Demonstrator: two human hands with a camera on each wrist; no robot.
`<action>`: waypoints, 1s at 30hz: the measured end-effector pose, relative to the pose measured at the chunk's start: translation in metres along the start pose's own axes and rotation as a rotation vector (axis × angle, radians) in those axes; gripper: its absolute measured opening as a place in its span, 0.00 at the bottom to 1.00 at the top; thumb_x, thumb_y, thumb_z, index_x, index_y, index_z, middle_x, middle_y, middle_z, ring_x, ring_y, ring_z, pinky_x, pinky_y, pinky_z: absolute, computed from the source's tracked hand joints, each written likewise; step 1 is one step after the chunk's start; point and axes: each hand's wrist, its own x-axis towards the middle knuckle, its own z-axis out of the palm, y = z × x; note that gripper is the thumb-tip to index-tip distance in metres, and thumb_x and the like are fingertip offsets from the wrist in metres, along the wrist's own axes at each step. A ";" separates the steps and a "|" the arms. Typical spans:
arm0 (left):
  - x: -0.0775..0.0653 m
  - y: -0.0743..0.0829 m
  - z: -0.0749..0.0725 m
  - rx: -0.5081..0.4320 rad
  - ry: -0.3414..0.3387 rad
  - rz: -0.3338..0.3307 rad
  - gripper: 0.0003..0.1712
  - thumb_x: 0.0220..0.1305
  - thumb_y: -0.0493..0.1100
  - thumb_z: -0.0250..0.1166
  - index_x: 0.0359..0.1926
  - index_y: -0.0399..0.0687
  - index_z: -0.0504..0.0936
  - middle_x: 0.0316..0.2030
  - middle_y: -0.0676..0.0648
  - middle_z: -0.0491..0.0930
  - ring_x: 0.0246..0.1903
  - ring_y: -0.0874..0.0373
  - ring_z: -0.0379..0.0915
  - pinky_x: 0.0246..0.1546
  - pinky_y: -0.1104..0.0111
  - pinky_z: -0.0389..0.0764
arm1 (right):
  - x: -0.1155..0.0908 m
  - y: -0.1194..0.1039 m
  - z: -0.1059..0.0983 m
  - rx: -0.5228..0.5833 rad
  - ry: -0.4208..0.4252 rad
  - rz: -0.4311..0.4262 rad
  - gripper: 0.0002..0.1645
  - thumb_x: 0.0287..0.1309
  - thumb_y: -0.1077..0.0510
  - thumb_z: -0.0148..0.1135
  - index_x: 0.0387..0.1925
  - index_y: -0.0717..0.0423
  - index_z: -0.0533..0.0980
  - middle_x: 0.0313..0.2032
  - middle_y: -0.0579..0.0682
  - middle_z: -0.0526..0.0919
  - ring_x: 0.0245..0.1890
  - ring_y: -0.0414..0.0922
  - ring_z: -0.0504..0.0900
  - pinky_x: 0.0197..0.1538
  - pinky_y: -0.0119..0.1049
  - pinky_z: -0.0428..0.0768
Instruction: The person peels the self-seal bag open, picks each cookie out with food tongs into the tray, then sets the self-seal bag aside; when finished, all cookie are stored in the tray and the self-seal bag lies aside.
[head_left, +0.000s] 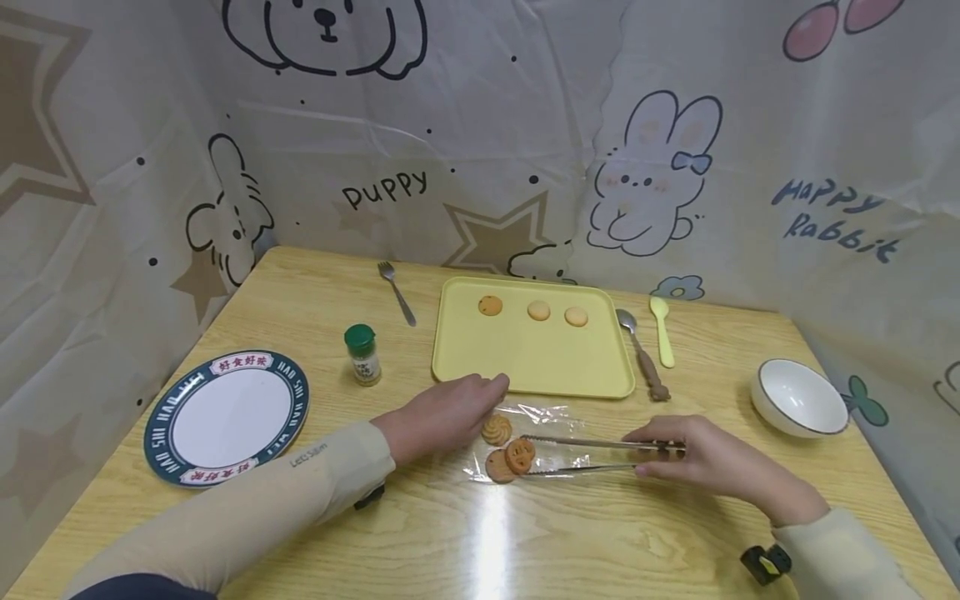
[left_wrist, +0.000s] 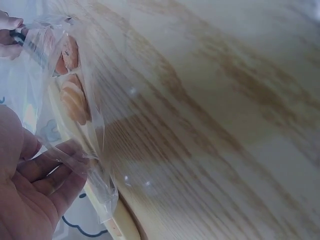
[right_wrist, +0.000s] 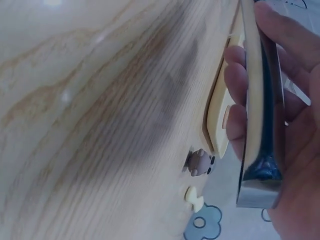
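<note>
My left hand (head_left: 450,414) grips the edge of a clear plastic bag (left_wrist: 102,200) lying in front of the yellow tray. Inside the bag are a swirled cookie (head_left: 496,430), a round cookie with cutouts (head_left: 521,455) and a flat cookie (head_left: 499,469). From the right, my right hand (head_left: 701,458) holds metal tongs (head_left: 581,442) between thumb and fingers. The tongs' arms are spread and reach into the bag, their tips beside the cutout cookie. The closed end of the tongs (right_wrist: 260,192) shows near the palm in the right wrist view.
Three cookies lie along the far side of the yellow tray (head_left: 525,358). To the left are a plate (head_left: 232,412), a green-capped shaker (head_left: 363,354) and a fork (head_left: 397,293). Right of the tray lie a brown-handled spoon (head_left: 643,358), a yellow spoon (head_left: 662,333) and a white bowl (head_left: 798,398).
</note>
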 end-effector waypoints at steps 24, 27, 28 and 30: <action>0.001 0.000 0.001 0.014 -0.010 -0.008 0.04 0.74 0.40 0.44 0.41 0.50 0.66 0.23 0.54 0.72 0.25 0.63 0.71 0.25 0.71 0.72 | 0.002 0.012 0.000 0.061 0.005 -0.043 0.18 0.56 0.48 0.68 0.47 0.50 0.82 0.35 0.40 0.85 0.27 0.29 0.73 0.28 0.27 0.74; 0.000 0.001 0.001 0.012 -0.015 -0.010 0.04 0.74 0.40 0.44 0.41 0.50 0.66 0.24 0.54 0.72 0.25 0.63 0.71 0.25 0.72 0.72 | 0.000 0.013 0.000 0.047 0.020 -0.044 0.18 0.55 0.48 0.68 0.47 0.51 0.82 0.34 0.40 0.85 0.26 0.29 0.73 0.28 0.27 0.74; 0.000 0.001 0.001 0.009 -0.017 -0.011 0.04 0.74 0.40 0.44 0.41 0.50 0.66 0.24 0.54 0.72 0.25 0.63 0.71 0.25 0.72 0.72 | -0.002 0.013 0.000 0.040 0.027 -0.046 0.18 0.55 0.49 0.68 0.47 0.51 0.82 0.34 0.40 0.85 0.26 0.29 0.73 0.27 0.27 0.74; 0.001 0.001 0.001 0.009 -0.021 -0.014 0.04 0.74 0.40 0.44 0.42 0.50 0.66 0.24 0.54 0.72 0.26 0.63 0.71 0.25 0.72 0.72 | -0.006 0.013 -0.002 0.028 0.041 -0.035 0.18 0.55 0.49 0.69 0.47 0.51 0.82 0.33 0.38 0.84 0.25 0.28 0.72 0.27 0.27 0.73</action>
